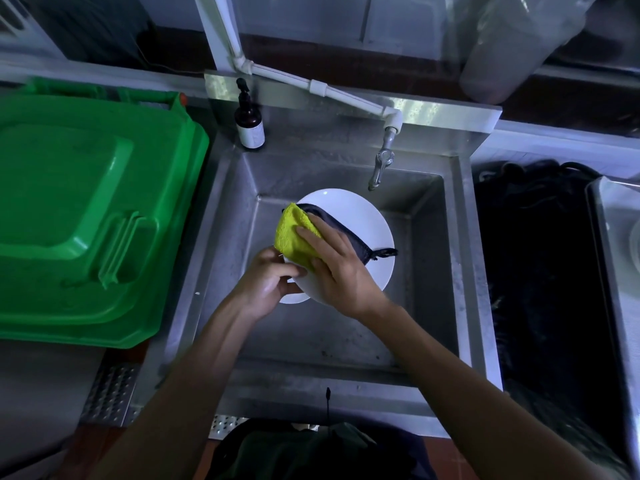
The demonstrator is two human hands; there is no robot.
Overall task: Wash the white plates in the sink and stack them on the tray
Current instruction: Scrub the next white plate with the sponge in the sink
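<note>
Left hand pinches white plate rim over sink. Right hand, fingers flat, presses yellow cloth on plate. Brown pump bottle: label unreadable.

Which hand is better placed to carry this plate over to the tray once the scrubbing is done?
Probably the left hand: it already grips the white plate's near rim, while the right hand presses the yellow cloth on its face.
</note>
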